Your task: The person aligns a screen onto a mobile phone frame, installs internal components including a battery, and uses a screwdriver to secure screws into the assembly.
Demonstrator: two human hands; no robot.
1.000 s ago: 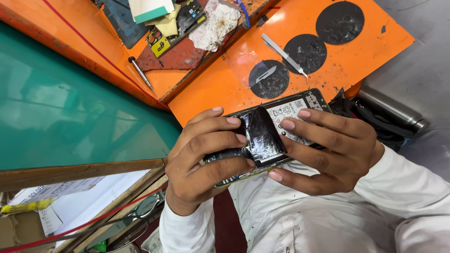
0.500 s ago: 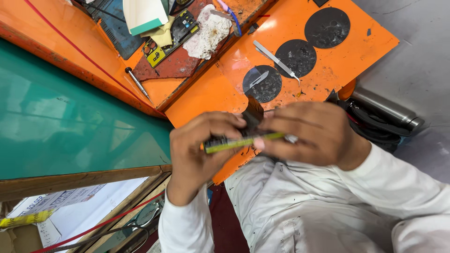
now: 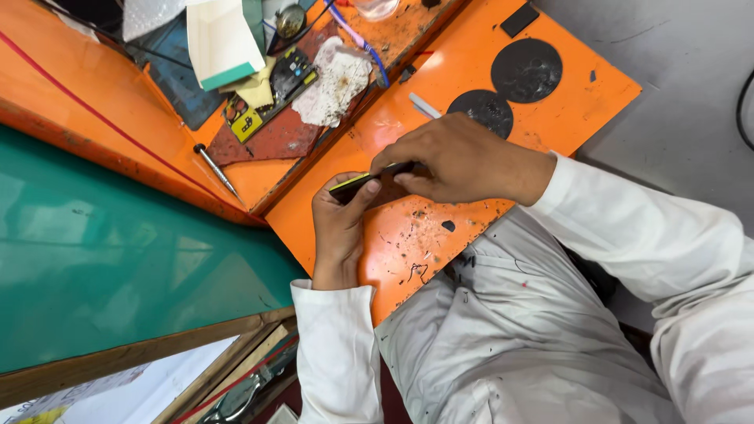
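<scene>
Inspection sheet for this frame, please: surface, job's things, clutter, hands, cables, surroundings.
Surface: orange board, scratched and stained; green mat beside it.
Job's things: thin phone held edge-on over the board.
Clutter: screwdriver, white cloth, black discs, circuit board.
Hands: left hand and right hand both grip the phone.
Cables: black cable at the right edge.
Surroundings: grey floor.
</scene>
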